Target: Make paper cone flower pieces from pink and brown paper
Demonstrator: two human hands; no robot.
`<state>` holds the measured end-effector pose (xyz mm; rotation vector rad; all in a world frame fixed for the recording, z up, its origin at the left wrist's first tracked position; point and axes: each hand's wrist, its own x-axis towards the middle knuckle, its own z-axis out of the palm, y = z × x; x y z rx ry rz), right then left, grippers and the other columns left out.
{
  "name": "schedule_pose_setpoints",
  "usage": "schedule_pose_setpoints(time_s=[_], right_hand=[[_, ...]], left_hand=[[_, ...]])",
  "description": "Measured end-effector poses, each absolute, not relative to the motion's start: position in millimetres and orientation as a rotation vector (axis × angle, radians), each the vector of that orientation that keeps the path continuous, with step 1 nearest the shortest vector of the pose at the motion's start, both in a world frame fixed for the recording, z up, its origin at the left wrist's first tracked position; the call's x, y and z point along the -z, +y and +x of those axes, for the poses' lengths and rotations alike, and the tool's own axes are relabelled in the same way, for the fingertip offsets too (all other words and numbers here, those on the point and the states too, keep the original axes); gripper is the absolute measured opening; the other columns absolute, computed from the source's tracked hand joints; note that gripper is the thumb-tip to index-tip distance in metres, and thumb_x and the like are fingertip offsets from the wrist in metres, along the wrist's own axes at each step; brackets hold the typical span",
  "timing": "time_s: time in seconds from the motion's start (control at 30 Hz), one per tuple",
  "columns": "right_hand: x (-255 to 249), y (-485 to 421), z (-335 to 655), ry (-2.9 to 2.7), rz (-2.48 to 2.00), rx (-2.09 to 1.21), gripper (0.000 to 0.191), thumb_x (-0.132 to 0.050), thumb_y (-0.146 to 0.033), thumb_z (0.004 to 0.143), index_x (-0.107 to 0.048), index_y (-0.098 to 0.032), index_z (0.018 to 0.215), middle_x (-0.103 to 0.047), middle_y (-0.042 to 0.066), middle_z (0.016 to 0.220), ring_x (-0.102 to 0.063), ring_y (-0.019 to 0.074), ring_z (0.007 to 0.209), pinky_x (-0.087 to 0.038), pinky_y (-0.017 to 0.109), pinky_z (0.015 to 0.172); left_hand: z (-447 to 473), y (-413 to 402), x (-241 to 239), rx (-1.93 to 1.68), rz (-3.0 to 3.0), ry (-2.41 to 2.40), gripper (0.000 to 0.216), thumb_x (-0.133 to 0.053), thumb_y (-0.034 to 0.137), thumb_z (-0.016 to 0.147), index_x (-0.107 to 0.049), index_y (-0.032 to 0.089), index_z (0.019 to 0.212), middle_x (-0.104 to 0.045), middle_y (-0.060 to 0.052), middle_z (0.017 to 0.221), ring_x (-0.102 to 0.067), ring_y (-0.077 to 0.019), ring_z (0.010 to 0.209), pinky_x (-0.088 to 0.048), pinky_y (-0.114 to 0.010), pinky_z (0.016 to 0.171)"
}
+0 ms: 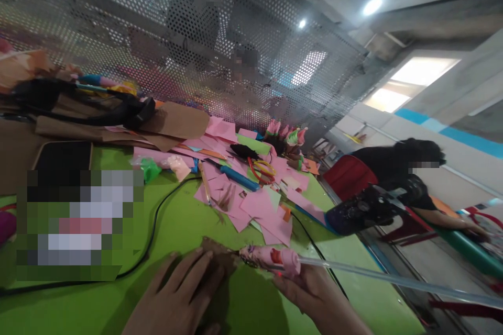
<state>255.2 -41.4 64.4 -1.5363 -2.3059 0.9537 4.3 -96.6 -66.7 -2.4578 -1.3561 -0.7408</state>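
My right hand [310, 293] grips a pink hot glue gun [275, 259], with a long clear glue stick [373, 272] running out of its back to the right. The gun's dark nozzle points left, at or just above a small piece of brown paper [226, 259] on the green table. Across that paper's left part lies my left hand [181, 290], fingers stretched out and flat. Its thumb is mostly hidden at the lower edge. Whether glue is coming out cannot be made out.
Pink paper pieces [259, 204] and a blue cutter [239, 178] lie beyond my hands. A black cord [155, 220] crosses the green table [176, 241]. A black water jug [357, 209] stands at the right edge. Behind it, a person in black [381, 162] leans over another table.
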Motion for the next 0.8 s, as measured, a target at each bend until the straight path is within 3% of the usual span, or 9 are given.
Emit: schedule_pose_setpoints(time_s=[0.17, 0.23, 0.33, 0.5, 0.63, 0.8], right_hand=[[-58, -42, 255, -2.284, -1.629, -0.946, 0.036, -0.051, -0.047, 0.093, -0.07, -0.02, 0.105, -0.071, 0.005, 0.091, -0.063, 0.023, 0.083, -0.051, 0.029, 0.077], [-58, -41, 252, -2.299, -1.63, -0.924, 0.036, -0.05, -0.047, 0.093, -0.072, -0.019, 0.098, -0.07, 0.005, 0.085, -0.062, 0.0231, 0.083, -0.05, 0.031, 0.081], [-61, -41, 248, -2.317, -1.538, -0.955, 0.031, -0.053, -0.045, 0.093, -0.072, -0.021, 0.098, -0.071, 0.005, 0.092, -0.061, 0.0248, 0.098, -0.046, 0.032, 0.093], [-63, -43, 256, -2.288, -1.637, -0.916, 0.035, -0.051, -0.046, 0.093, -0.07, -0.02, 0.109, -0.072, 0.005, 0.095, -0.064, 0.0237, 0.086, -0.05, 0.031, 0.083], [-66, -46, 265, -2.275, -1.601, -0.912, 0.036, -0.055, -0.045, 0.091, -0.069, -0.022, 0.115, -0.071, 0.006, 0.108, -0.064, 0.0261, 0.097, -0.048, 0.032, 0.092], [-68, -49, 271, -2.3, -1.652, -0.909, 0.038, -0.052, -0.045, 0.092, -0.067, -0.023, 0.12, -0.072, 0.006, 0.106, -0.066, 0.0257, 0.091, -0.052, 0.03, 0.081]], left_hand=[[1, -96, 62, 0.688, -2.401, -1.286, 0.06, -0.057, 0.054, 0.085, -0.049, 0.027, 0.138, -0.062, -0.003, 0.135, -0.057, -0.0218, 0.119, -0.04, -0.037, 0.094], [1, -96, 60, 0.667, -2.393, -1.286, 0.06, -0.058, 0.052, 0.085, -0.048, 0.027, 0.14, -0.063, -0.002, 0.134, -0.058, -0.0213, 0.117, -0.04, -0.037, 0.094], [2, -95, 60, 0.654, -2.398, -1.302, 0.058, -0.058, 0.05, 0.086, -0.048, 0.028, 0.139, -0.062, -0.002, 0.134, -0.059, -0.0209, 0.117, -0.04, -0.037, 0.093], [2, -95, 60, 0.653, -2.426, -1.316, 0.058, -0.055, 0.056, 0.086, -0.049, 0.029, 0.138, -0.06, -0.001, 0.136, -0.058, -0.0211, 0.118, -0.04, -0.037, 0.094], [1, -95, 61, 0.653, -2.4, -1.305, 0.057, -0.052, 0.058, 0.088, -0.052, 0.028, 0.136, -0.062, -0.001, 0.134, -0.06, -0.0214, 0.115, -0.04, -0.038, 0.094], [-1, -94, 60, 0.627, -2.368, -1.257, 0.055, -0.047, 0.059, 0.09, -0.053, 0.028, 0.135, -0.063, -0.001, 0.134, -0.06, -0.0209, 0.115, -0.04, -0.038, 0.093]])
